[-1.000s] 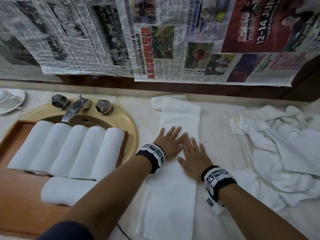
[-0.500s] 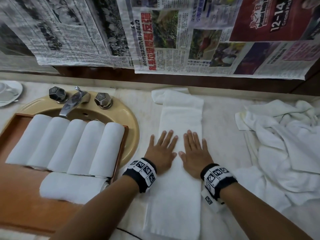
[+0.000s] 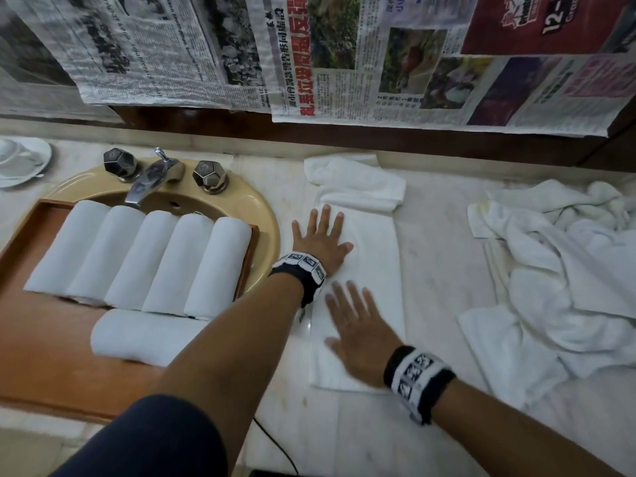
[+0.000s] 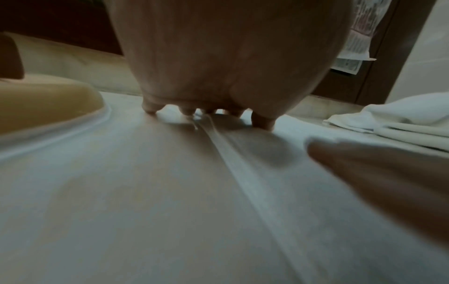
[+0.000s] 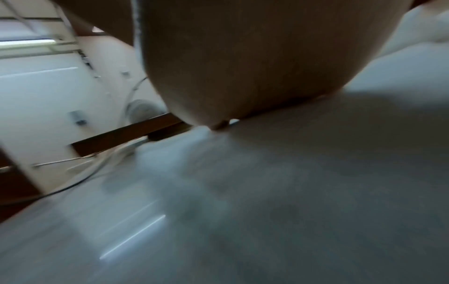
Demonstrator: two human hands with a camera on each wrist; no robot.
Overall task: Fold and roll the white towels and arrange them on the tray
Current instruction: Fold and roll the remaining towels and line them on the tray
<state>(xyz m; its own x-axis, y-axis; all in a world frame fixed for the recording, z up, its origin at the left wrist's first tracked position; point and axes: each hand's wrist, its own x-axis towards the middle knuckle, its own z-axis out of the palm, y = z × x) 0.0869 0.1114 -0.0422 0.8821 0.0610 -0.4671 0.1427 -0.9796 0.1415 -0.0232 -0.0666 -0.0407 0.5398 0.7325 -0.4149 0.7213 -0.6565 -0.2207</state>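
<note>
A white towel [image 3: 375, 256], folded into a long strip, lies on the marble counter right of the sink. My left hand [image 3: 320, 237] presses flat on its upper middle, fingers spread and straight. My right hand [image 3: 358, 325] lies flat on the strip's near half, blurred with motion. The strip's far end [image 3: 358, 182] is bunched and folded over. Left of it, a wooden tray [image 3: 38, 342] rests over the sink and bears several rolled white towels [image 3: 161, 259] in a row, with one more roll [image 3: 137, 339] lying across in front. In the left wrist view the palm [image 4: 228, 57] rests on the towel [image 4: 170, 192].
A heap of loose white towels [image 3: 564, 270] covers the counter at right. A beige sink [image 3: 265, 222] with faucet [image 3: 148, 180] and two knobs sits behind the tray. A white cup and saucer [image 3: 17, 161] stand far left. Newspaper sheets [image 3: 344, 53] hang on the wall behind.
My hands were side by side on the strip's middle; the left has slid toward the far end and the right toward the near end. The far end now looks bunched.
</note>
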